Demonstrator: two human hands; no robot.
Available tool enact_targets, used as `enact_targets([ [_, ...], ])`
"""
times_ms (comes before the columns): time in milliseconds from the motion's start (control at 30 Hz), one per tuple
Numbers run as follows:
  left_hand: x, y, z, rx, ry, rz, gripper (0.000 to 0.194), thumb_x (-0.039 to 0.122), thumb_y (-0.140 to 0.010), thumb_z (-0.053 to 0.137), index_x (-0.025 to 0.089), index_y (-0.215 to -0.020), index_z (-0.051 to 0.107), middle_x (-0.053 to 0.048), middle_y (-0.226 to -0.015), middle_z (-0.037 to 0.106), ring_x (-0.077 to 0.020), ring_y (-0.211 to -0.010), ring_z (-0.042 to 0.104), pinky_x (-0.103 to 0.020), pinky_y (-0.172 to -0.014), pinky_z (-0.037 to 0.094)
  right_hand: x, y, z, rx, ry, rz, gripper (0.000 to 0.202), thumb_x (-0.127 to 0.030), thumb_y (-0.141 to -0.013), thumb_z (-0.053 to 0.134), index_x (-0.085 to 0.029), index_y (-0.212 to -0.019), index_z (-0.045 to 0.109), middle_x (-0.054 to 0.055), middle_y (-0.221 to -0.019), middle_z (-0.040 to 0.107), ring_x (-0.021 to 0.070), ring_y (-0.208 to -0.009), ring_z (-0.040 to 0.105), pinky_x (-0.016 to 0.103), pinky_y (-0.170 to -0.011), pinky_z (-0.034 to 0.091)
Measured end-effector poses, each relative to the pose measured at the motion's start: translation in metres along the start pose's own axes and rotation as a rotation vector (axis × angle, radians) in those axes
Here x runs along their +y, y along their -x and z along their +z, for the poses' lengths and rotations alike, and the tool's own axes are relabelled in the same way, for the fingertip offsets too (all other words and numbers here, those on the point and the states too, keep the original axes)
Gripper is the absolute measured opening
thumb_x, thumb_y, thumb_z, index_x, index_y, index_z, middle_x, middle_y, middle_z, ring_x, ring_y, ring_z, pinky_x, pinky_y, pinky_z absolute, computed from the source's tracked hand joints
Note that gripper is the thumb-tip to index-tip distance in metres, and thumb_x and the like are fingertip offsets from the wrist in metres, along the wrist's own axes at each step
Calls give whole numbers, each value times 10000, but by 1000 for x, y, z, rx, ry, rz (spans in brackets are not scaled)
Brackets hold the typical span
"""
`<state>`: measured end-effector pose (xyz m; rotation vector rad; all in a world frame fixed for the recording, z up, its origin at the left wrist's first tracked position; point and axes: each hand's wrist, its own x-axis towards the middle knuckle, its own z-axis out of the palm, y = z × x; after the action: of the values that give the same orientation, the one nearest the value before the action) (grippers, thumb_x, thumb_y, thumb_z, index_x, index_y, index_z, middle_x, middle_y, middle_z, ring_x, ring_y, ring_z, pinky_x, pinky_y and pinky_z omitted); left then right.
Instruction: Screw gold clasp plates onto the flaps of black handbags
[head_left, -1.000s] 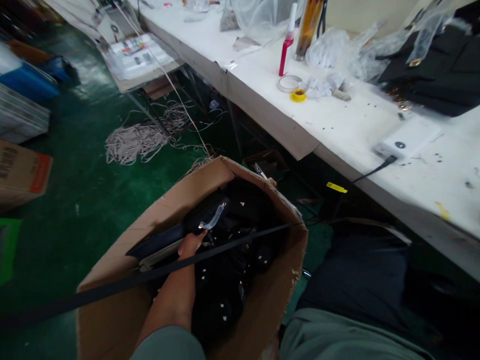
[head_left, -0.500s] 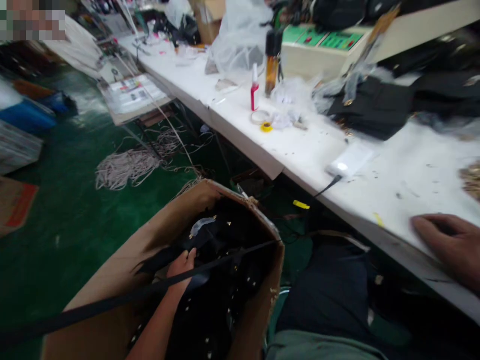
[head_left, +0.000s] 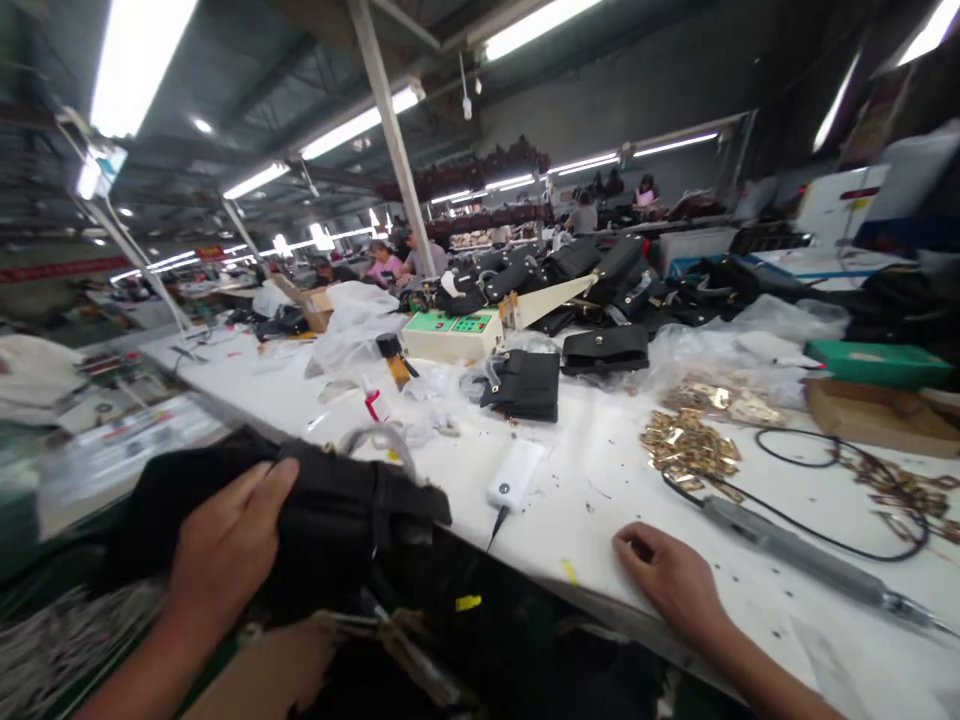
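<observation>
My left hand (head_left: 229, 540) grips a black handbag (head_left: 330, 510), thumb on top of it. The bag is held up over the table's front left edge, above the cardboard box (head_left: 262, 665), and a clear wrapped handle shows behind it. My right hand (head_left: 671, 575) rests on the white tabletop near its front edge, loosely curled, with nothing visible in it. Right of that hand lies a grey electric screwdriver (head_left: 802, 550) with a black cord. Beyond it is a pile of gold metal fittings (head_left: 690, 445). A white device (head_left: 516, 475) lies between my hands.
Another black bag (head_left: 525, 385) lies mid-table, before a cream machine with a green panel (head_left: 450, 335). A red bottle (head_left: 376, 405) and crumpled plastic stand left of it. Many black bags (head_left: 517, 275) are heaped behind. An open cardboard tray (head_left: 885, 415) sits at the right.
My left hand has risen out of the cardboard box with a black handbag, up to the table edge. My right hand stays curled on the table. The view has tilted up and turned right.
</observation>
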<state>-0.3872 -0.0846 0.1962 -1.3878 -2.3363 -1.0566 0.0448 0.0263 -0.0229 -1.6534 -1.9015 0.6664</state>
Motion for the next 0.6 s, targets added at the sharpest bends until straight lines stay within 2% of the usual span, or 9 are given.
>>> enact_targets([
  [67,73,-53,23,86,185,168,449,624,-914,442,260,-734,633,-16,-783,685,-331,-980,683,-550,-1017,519,0,-1,0,10,-29,-13,292,-469,-877,500,-321,-822,745,-27,-754,729,229,-723,686,320,-654,460],
  [133,134,-93,54,49,287,279,480,557,-991,380,184,-999,682,-50,-1003,720,-277,-1067,668,-485,-1058,498,-1,-2,-1,11,-42,-16,293,-462,-883,498,-318,-820,745,-27,-746,726,227,-712,682,317,-647,456],
  [200,172,-117,92,-78,362,384,490,502,-1007,454,163,-1344,565,-79,-1311,654,-247,-1254,601,-425,-1122,442,-1,-2,-4,10,-49,-14,307,-468,-887,493,-311,-834,752,-21,-767,738,228,-720,687,314,-655,459],
  [267,181,-123,131,-233,445,428,686,445,-983,568,124,-1537,322,-171,-1525,469,-299,-1378,508,-496,-1130,399,1,0,-8,-1,-59,-4,333,-490,-887,489,-298,-862,761,-9,-809,755,231,-737,691,315,-679,466],
  [333,161,-112,162,-310,408,433,772,414,-968,597,118,-1575,225,-208,-1586,359,-321,-1375,506,-534,-1081,411,4,3,-12,-25,-70,19,367,-527,-869,499,-279,-897,768,10,-850,765,235,-746,688,322,-702,471],
  [367,140,-101,173,-343,396,426,769,398,-957,615,135,-1574,237,-209,-1576,377,-307,-1308,568,-530,-1049,441,5,4,-13,-38,-71,39,385,-550,-850,512,-269,-912,769,20,-867,768,238,-749,685,326,-706,470],
  [433,84,-67,181,-383,309,329,707,367,-942,648,181,-1545,328,-169,-1532,463,-248,-1198,637,-470,-1030,478,7,5,-15,-46,-46,91,408,-578,-813,543,-263,-937,771,30,-908,770,247,-777,682,334,-711,461],
  [500,15,-18,170,-432,152,125,586,341,-949,651,212,-1481,442,-112,-1462,558,-197,-1155,646,-386,-1045,485,9,4,-15,-30,15,132,410,-584,-786,585,-260,-957,770,45,-931,770,266,-837,682,345,-734,456],
  [600,-91,80,128,-509,-54,-202,361,299,-1001,572,151,-1329,585,-108,-1292,667,-196,-1147,642,-370,-1033,503,16,3,-13,-20,113,132,389,-576,-794,601,-278,-981,766,47,-949,767,267,-886,684,355,-778,452],
])
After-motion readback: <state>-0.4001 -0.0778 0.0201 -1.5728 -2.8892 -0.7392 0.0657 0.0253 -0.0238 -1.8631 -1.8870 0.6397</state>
